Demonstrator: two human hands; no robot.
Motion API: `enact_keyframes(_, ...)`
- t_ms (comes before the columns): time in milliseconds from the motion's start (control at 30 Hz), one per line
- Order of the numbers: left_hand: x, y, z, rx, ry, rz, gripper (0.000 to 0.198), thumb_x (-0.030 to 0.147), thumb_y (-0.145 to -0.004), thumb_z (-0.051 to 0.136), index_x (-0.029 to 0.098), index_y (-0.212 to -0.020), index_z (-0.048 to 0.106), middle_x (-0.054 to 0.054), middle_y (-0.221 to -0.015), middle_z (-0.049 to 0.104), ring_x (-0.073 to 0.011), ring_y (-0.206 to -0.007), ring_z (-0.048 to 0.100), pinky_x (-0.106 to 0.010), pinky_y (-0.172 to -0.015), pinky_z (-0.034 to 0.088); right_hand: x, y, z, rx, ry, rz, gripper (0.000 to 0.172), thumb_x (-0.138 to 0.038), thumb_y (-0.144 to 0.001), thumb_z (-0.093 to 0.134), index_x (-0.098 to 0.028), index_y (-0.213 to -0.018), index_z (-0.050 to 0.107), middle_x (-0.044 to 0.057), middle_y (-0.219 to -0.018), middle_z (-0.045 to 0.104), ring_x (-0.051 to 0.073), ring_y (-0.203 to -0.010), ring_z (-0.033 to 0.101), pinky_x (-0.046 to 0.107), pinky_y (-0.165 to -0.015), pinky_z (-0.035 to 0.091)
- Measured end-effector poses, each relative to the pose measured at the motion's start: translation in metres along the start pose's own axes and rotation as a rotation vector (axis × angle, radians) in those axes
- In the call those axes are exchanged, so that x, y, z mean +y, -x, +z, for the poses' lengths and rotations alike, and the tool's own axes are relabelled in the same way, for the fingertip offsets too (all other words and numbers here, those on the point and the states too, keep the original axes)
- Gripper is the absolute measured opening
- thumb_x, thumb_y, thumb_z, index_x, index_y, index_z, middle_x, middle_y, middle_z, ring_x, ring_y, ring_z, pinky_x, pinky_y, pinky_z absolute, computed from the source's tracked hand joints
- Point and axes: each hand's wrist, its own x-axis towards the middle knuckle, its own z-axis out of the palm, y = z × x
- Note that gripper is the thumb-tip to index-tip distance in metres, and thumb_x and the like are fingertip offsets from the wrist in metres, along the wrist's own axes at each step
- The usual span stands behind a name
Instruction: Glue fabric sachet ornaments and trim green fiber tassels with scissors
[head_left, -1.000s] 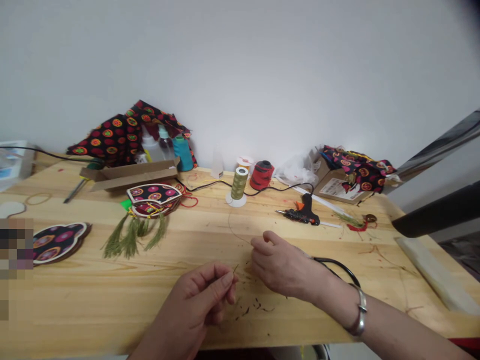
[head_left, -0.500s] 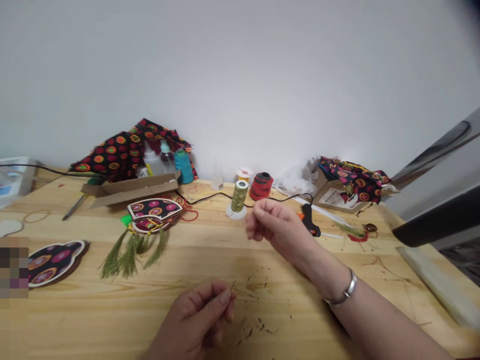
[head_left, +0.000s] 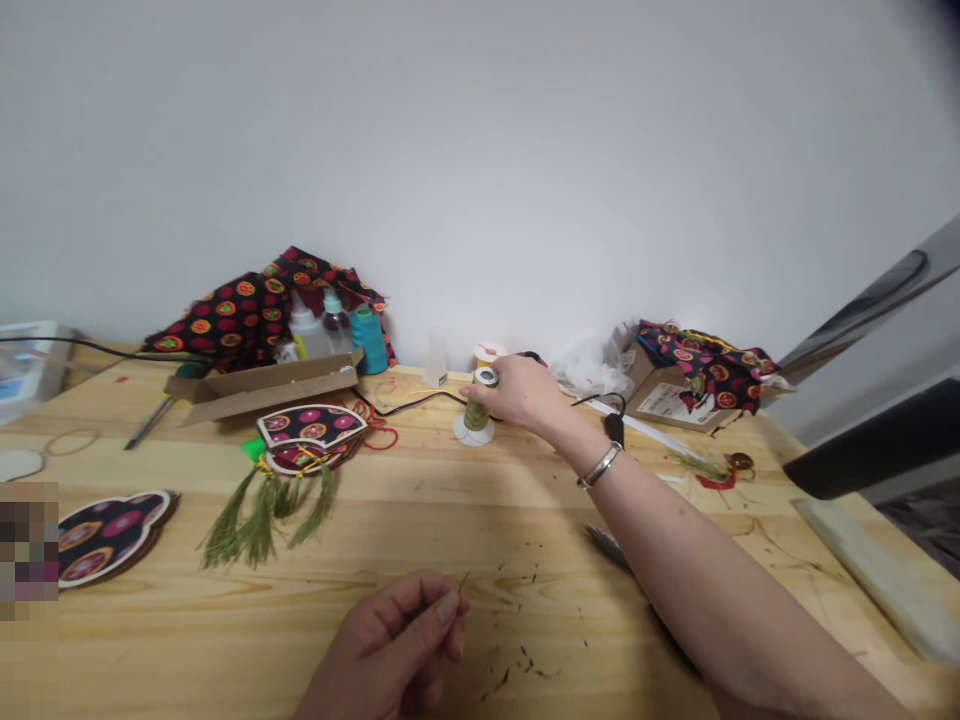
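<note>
My right hand [head_left: 521, 388] is at the back middle of the table, its thumb and fingers around an upright spool of olive-green thread [head_left: 475, 415] with a white base. At the front, my left hand [head_left: 405, 635] is closed in a pinch on a thin olive-brown strand [head_left: 464, 582], whose short end sticks up past the thumb; it looks like thread. Left of the spool lies a stack of patterned fabric pieces with white edging [head_left: 315, 428], with green tassels [head_left: 259, 515] hanging toward me.
Beneath my right forearm lies a dark blade-like tool [head_left: 609, 545], partly covered. A cardboard tray [head_left: 270, 385], bottles [head_left: 336, 318] and a teal thread cone [head_left: 367, 340] stand back left. A fabric-topped box [head_left: 671, 395] sits back right. Dark scraps [head_left: 525, 660] litter the front.
My right hand has moved forward and left, from in front of the spool onto it, now hiding most of the red thread cone. My left hand keeps its pinch, nearly still.
</note>
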Motion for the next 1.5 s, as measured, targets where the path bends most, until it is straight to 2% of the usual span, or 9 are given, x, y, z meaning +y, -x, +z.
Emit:
enact_keyframes(267, -0.004, -0.002, -0.002, -0.026, -0.007, -0.018, 0.036, 0.046, -0.055, 0.083, 0.015, -0.056, 0.064, 0.004, -0.05, 0.055, -0.0033, -0.041, 0.028, -0.018, -0.042, 0.018, 0.016, 0.011, -0.023, -0.102, 0.217, -0.039, 0.03, -0.042, -0.076, 0.059, -0.013, -0.08, 0.067, 0.014, -0.085, 0.07, 0.021, -0.07, 0.061, 0.027, -0.053, 0.033)
enact_keyframes(433, -0.005, -0.003, 0.001, -0.022, -0.014, -0.016, 0.037, 0.046, -0.054, 0.083, 0.015, -0.055, 0.063, 0.004, -0.05, 0.054, -0.004, -0.042, 0.029, -0.019, -0.042, 0.019, 0.034, 0.019, -0.035, -0.133, 0.269, -0.011, 0.027, -0.04, -0.077, 0.06, -0.015, -0.075, 0.068, 0.01, -0.073, 0.068, 0.019, -0.063, 0.059, 0.026, -0.05, 0.031)
enact_keyframes(767, -0.007, -0.004, 0.005, -0.012, -0.016, -0.045, 0.036, 0.045, -0.053, 0.084, 0.015, -0.058, 0.065, 0.004, -0.051, 0.055, -0.003, -0.042, 0.029, -0.017, -0.042, 0.018, 0.04, 0.019, -0.028, -0.104, 0.202, -0.033, 0.03, -0.043, -0.08, 0.06, -0.014, -0.072, 0.066, 0.008, -0.067, 0.064, 0.017, -0.059, 0.056, 0.026, -0.05, 0.029)
enact_keyframes(867, -0.007, -0.003, 0.005, -0.011, -0.017, -0.037, 0.035, 0.045, -0.054, 0.083, 0.015, -0.059, 0.066, 0.004, -0.052, 0.055, -0.0029, -0.043, 0.028, -0.017, -0.042, 0.019, 0.043, 0.024, -0.03, -0.113, 0.138, -0.033, 0.039, -0.052, -0.076, 0.062, -0.014, -0.08, 0.066, 0.008, -0.069, 0.065, 0.018, -0.06, 0.056, 0.026, -0.051, 0.032)
enact_keyframes(967, -0.007, -0.003, 0.005, -0.022, -0.033, -0.03, 0.033, 0.043, -0.057, 0.082, 0.015, -0.06, 0.066, 0.003, -0.053, 0.055, -0.0035, -0.044, 0.029, -0.017, -0.042, 0.02, 0.041, 0.034, -0.041, -0.08, 0.089, -0.023, 0.055, -0.059, -0.077, 0.058, -0.012, -0.105, 0.062, 0.01, -0.078, 0.066, 0.019, -0.066, 0.057, 0.027, -0.054, 0.036)
enact_keyframes(1067, -0.008, -0.004, 0.007, -0.047, -0.04, -0.031, 0.031, 0.042, -0.06, 0.081, 0.015, -0.061, 0.066, 0.003, -0.053, 0.055, -0.0039, -0.044, 0.029, -0.017, -0.042, 0.02, 0.03, 0.042, -0.054, -0.042, -0.117, -0.027, 0.055, -0.055, -0.086, 0.049, -0.012, -0.12, 0.051, 0.008, -0.082, 0.064, 0.018, -0.07, 0.056, 0.028, -0.059, 0.04)
enact_keyframes(1267, -0.009, -0.002, 0.007, -0.055, -0.05, -0.034, 0.032, 0.043, -0.059, 0.081, 0.015, -0.061, 0.066, 0.003, -0.054, 0.056, -0.0039, -0.045, 0.03, -0.016, -0.042, 0.02, 0.001, 0.017, -0.07, -0.012, -1.022, -0.063, 0.039, -0.05, -0.095, 0.037, -0.014, -0.103, 0.051, -0.009, -0.052, 0.035, 0.007, -0.043, 0.036, 0.02, -0.046, 0.03)
enact_keyframes(1400, -0.01, 0.0, 0.005, 0.012, -0.044, -0.029, 0.035, 0.045, -0.054, 0.083, 0.015, -0.06, 0.066, 0.003, -0.053, 0.056, -0.0047, -0.046, 0.031, -0.016, -0.043, 0.022, -0.013, 0.0, -0.114, 0.291, -1.282, -0.042, 0.04, -0.049, -0.097, 0.031, -0.015, -0.088, 0.051, -0.01, -0.048, 0.029, 0.006, -0.04, 0.034, 0.019, -0.043, 0.027)
enact_keyframes(1500, -0.011, 0.0, 0.005, 0.024, -0.03, -0.021, 0.035, 0.044, -0.054, 0.084, 0.016, -0.061, 0.066, 0.003, -0.053, 0.055, -0.0045, -0.045, 0.031, -0.016, -0.043, 0.021, -0.018, 0.012, -0.16, 0.529, -1.304, -0.174, 0.044, -0.049, -0.098, 0.026, -0.018, -0.077, 0.05, -0.01, -0.048, 0.027, 0.006, -0.04, 0.035, 0.018, -0.042, 0.03)
